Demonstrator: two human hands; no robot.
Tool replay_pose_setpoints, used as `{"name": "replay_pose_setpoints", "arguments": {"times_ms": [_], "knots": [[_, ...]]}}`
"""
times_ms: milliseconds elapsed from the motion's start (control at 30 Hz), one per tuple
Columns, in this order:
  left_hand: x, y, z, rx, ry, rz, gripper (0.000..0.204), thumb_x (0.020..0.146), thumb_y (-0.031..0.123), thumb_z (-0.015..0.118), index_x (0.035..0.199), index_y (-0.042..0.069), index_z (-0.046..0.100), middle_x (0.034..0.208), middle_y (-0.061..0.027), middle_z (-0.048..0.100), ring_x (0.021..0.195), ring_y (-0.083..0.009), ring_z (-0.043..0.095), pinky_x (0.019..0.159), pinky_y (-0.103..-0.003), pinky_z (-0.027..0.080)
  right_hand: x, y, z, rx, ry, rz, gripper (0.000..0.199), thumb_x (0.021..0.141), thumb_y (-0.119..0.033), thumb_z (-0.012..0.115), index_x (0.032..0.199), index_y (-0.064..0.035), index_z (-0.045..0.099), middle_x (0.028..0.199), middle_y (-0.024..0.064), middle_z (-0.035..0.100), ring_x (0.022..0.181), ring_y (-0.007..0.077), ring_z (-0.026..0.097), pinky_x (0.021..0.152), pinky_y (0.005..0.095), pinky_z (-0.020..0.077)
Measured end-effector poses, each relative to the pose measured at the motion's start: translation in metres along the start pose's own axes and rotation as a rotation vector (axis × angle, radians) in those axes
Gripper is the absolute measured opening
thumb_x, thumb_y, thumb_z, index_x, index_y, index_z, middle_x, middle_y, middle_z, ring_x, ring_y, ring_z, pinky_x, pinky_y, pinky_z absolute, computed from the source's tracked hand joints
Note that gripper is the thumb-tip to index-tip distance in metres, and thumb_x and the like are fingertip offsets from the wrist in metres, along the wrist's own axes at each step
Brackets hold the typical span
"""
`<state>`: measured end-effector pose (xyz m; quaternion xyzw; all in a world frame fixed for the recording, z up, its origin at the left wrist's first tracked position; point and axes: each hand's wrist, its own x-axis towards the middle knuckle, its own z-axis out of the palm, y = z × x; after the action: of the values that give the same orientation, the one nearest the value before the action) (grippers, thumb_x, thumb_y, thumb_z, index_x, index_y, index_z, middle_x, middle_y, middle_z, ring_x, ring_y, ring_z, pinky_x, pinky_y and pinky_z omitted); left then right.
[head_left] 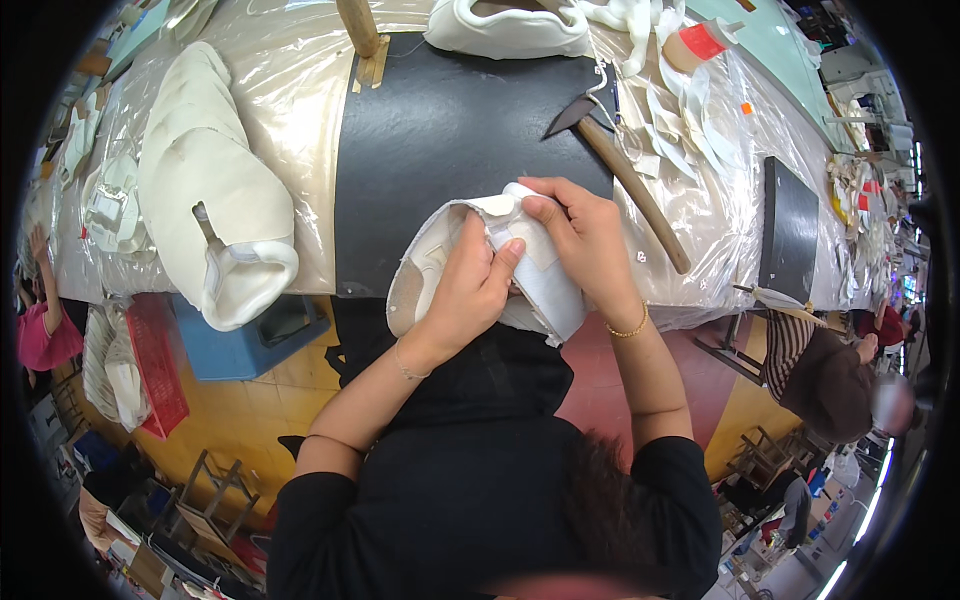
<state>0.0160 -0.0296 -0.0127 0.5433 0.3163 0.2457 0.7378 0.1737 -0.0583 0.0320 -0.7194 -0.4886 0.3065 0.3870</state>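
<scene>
Together, left hand (470, 285) and right hand (580, 235) pinch white shoe upper (540, 285) near black mat (440, 140) on bench (700, 230); hammer (625, 175) beside mat. Upper likely light, soft; best held at rim.

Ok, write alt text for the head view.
Both hands, left hand and right hand, hold a white shoe upper at the edge of a black mat. A hammer lies to the right, more white shoe parts to the left.

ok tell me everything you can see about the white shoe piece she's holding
The white shoe upper looks like soft fabric with a cream inner lining, open and curved like a shell. It is held tilted at the near edge of the black mat. The left hand grips its middle; the right hand presses its top edge.
</scene>
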Motion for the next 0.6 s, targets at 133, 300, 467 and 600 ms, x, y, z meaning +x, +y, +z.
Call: {"name": "replay_pose_setpoints", "arguments": {"times_ms": [133, 300, 467, 600], "knots": [[0.003, -0.002, 0.000, -0.050, -0.020, -0.003, 0.039, 0.103, 0.016, 0.049, 0.135, 0.003, 0.031, 0.119, -0.0101, 0.057, 0.096, -0.0121, 0.064, 0.070, -0.024, 0.058, 0.001, 0.005, 0.000, 0.020, 0.024, -0.022, 0.022, 0.093, -0.016, 0.064, 0.104, 0.0017, 0.070, 0.086, 0.0206, 0.070, 0.071, 0.0298, 0.069, 0.064, 0.0338, 0.0506], [0.005, -0.002, 0.003, -0.110, 0.004, 0.022, 0.036, 0.103, 0.015, 0.049, 0.132, 0.000, 0.034, 0.116, -0.0123, 0.058, 0.094, -0.0142, 0.063, 0.073, -0.027, 0.056, 0.007, 0.012, 0.003, 0.047, 0.019, 0.046, 0.022, 0.094, -0.018, 0.063, 0.102, 0.0012, 0.071, 0.080, 0.0199, 0.070, 0.064, 0.0233, 0.067, 0.060, 0.0315, 0.0487], [0.007, -0.004, 0.004, -0.144, 0.032, 0.022, 0.032, 0.103, 0.016, 0.049, 0.127, -0.003, 0.039, 0.108, -0.0144, 0.059, 0.089, -0.0161, 0.060, 0.075, -0.031, 0.050, 0.009, 0.021, 0.003, 0.121, -0.019, 0.074, 0.025, 0.095, -0.022, 0.064, 0.101, 0.0013, 0.072, 0.074, 0.0165, 0.068, 0.063, 0.0138, 0.063, 0.059, 0.0290, 0.0473], [0.008, -0.005, -0.002, -0.049, -0.030, -0.036, 0.035, 0.103, 0.014, 0.050, 0.130, 0.001, 0.033, 0.117, -0.0129, 0.058, 0.097, -0.0140, 0.064, 0.077, -0.027, 0.058, 0.012, 0.025, -0.004, 0.235, -0.105, 0.090, 0.027, 0.096, -0.023, 0.064, 0.105, 0.0018, 0.070, 0.071, 0.0122, 0.067, 0.064, 0.0086, 0.059, 0.059, 0.0284, 0.0464]]}}
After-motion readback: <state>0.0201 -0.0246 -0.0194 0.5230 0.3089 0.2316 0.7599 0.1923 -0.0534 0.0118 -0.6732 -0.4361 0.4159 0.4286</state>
